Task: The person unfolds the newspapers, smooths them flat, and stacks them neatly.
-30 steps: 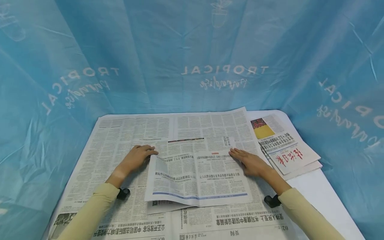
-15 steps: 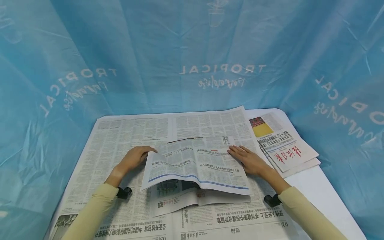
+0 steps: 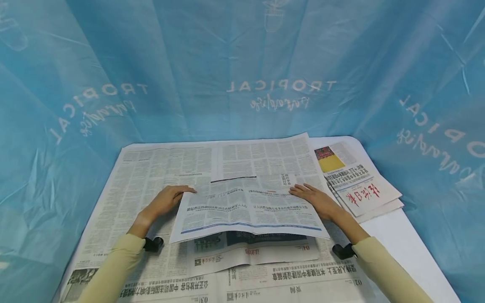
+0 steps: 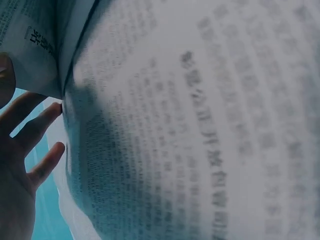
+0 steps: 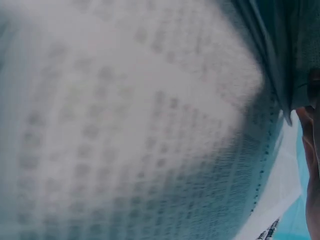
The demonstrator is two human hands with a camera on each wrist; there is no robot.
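Note:
A folded newspaper [image 3: 246,214] is in front of me, its upper leaf bowed up so the near edge stands off the lower leaf [image 3: 282,253]. My left hand [image 3: 166,201] pinches its left edge; the left wrist view shows a page corner between the thumb [image 4: 7,80] and the fingers, the other fingers spread. At the right edge, my right hand [image 3: 316,203] holds the paper with fingers laid over the top. Only a strip of that hand [image 5: 311,150] shows in the right wrist view, beside the folded page edges.
Beneath lies a large spread newspaper [image 3: 166,164] covering most of the white table [image 3: 390,240]. A stack of folded newspapers [image 3: 363,185] with red lettering lies at the right. Blue curtains [image 3: 242,63] hang behind and at both sides.
The upper leaf's near edge has risen off the lower leaf and its corners have spread outward, exposing dark pictures and print underneath. Both hands stay at the side edges, nearly unmoved.

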